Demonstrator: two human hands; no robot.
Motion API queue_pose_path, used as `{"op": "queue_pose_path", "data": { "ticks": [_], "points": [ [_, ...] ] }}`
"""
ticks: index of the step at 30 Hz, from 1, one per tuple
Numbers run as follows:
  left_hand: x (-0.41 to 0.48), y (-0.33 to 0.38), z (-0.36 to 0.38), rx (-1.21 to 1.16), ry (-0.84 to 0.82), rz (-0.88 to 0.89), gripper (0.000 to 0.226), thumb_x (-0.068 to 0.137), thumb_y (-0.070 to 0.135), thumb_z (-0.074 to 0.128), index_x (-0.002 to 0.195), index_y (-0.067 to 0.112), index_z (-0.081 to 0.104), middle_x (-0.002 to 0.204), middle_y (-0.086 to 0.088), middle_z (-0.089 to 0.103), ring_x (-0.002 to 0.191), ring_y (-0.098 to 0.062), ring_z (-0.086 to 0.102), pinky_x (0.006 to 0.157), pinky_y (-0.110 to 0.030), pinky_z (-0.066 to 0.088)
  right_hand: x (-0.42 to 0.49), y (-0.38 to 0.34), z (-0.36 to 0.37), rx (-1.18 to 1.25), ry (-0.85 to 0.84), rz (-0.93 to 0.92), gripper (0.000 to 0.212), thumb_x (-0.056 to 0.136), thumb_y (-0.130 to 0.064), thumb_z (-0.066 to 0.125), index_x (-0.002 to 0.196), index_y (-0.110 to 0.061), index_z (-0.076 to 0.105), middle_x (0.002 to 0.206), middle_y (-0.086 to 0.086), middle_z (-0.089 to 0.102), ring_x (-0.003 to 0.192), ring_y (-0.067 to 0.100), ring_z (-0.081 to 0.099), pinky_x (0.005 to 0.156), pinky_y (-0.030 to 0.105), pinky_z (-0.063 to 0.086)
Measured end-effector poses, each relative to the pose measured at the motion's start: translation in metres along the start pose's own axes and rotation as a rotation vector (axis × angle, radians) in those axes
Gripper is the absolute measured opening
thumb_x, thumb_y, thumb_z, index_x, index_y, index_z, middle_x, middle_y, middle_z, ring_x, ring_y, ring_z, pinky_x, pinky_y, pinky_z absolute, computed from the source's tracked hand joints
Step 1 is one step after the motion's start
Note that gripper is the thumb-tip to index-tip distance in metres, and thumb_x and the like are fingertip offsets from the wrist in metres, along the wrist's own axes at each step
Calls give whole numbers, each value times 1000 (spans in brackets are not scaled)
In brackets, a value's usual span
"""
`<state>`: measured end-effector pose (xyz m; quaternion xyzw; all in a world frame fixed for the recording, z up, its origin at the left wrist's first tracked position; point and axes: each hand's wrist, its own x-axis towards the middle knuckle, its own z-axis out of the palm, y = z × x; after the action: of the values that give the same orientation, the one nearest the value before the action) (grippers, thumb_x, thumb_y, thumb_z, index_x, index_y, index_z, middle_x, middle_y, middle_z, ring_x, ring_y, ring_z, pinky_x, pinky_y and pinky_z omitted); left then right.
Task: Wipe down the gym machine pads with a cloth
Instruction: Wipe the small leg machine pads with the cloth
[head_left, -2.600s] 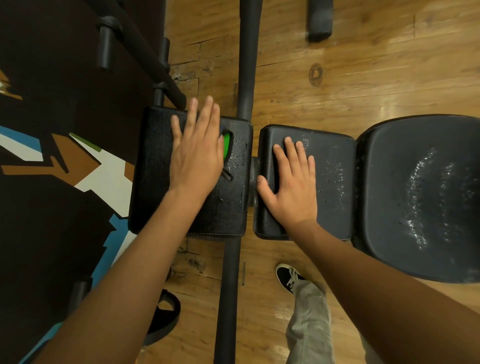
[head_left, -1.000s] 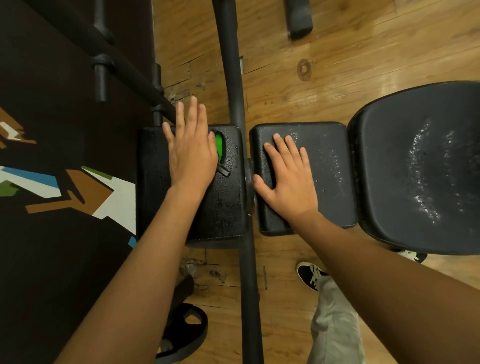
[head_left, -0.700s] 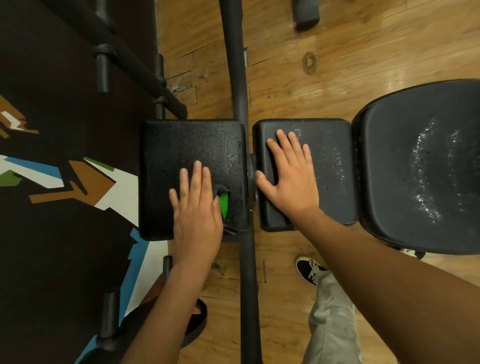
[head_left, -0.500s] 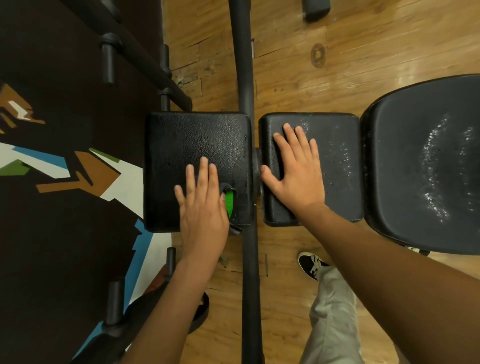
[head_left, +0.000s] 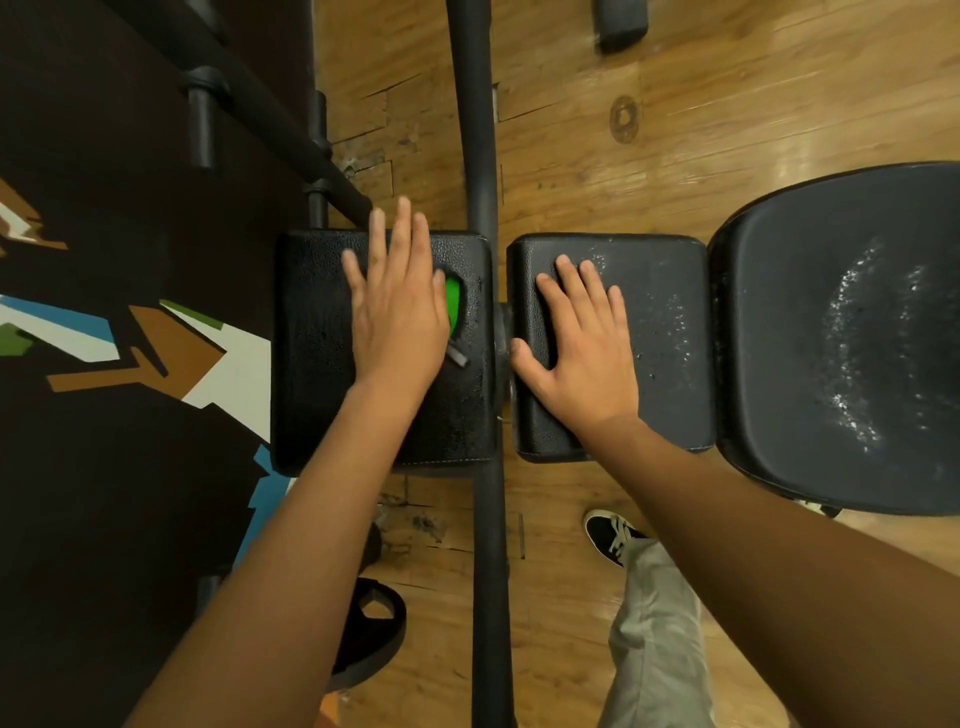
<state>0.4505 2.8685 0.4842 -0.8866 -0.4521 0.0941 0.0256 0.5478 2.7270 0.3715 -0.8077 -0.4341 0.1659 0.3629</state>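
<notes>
Left hand (head_left: 397, 317) laid flat, fingers straight, pressed down on green cloth (head_left: 453, 306). Cloth mostly hidden under palm, only bright sliver seen at thumb side. Cloth pinned against black textured pad (head_left: 311, 364) just left of long black bar (head_left: 480, 130). Right hand (head_left: 576, 343) spread flat, nothing gripped, rested on second pad (head_left: 665, 338) just right of bar. Droplets seen scattered on second pad and on large seat pad (head_left: 841, 338), farther right of bar.

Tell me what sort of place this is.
Most likely a gym. Two black pads sit either side of a steel bar, with a padded seat beside them. What looks like a weight plate lies on the wooden floor.
</notes>
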Motion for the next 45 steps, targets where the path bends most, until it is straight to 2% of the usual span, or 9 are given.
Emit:
{"op": "queue_pose_path", "data": {
  "ticks": [5, 14, 22, 31, 38, 45],
  "points": [
    [45, 13, -6, -15, -2, 2, 59, 110, 28, 32, 163, 13, 10, 171, -3, -2, 157, -22, -5, 126, -51, -1, 0, 1, 1, 1, 0, 4, 70, 95, -50, 54, 155, -16, 40, 169, 4, 24, 158, 23, 12, 127, 51, 11],
    [-13, 11, 5, -108, 40, -43, 62, 108, 30, 35, 163, 15, 10, 171, -3, -1, 157, -19, -6, 127, -46, 0, -1, 1, 1, 13, 3, -5, 70, 95, -48, 56, 155, -16, 40, 169, 4, 24, 158, 22, 12, 127, 50, 11],
    [36, 21, 3, -59, 25, -16, 59, 109, 28, 32, 162, 13, 11, 171, -3, 0, 157, -22, -5, 127, -51, 3, 0, 1, 1, -6, 1, -5, 71, 94, -50, 53, 155, -16, 41, 168, 4, 25, 158, 22, 12, 128, 50, 11],
    [-10, 15, 8, -70, 6, -23, 59, 109, 30, 31, 163, 16, 10, 171, -2, -1, 157, -20, -6, 126, -47, -1, -1, 0, 0, 10, 2, -5, 71, 94, -48, 55, 155, -15, 41, 168, 5, 26, 158, 23, 13, 127, 51, 11],
    [34, 25, 6, -51, -4, 11, 58, 109, 27, 33, 162, 13, 15, 171, -3, 2, 157, -24, -5, 127, -54, 5, -1, 0, 0, 4, 10, -6, 70, 94, -48, 55, 155, -15, 41, 168, 5, 26, 158, 24, 14, 128, 50, 11],
    [-43, 18, 8, -108, -37, -11, 60, 107, 28, 30, 163, 17, 11, 170, 1, -2, 157, -20, -9, 126, -46, -2, 0, 1, 0, 6, -7, -3, 70, 95, -48, 55, 155, -16, 40, 169, 4, 24, 158, 22, 11, 128, 50, 10]
  ]
}}
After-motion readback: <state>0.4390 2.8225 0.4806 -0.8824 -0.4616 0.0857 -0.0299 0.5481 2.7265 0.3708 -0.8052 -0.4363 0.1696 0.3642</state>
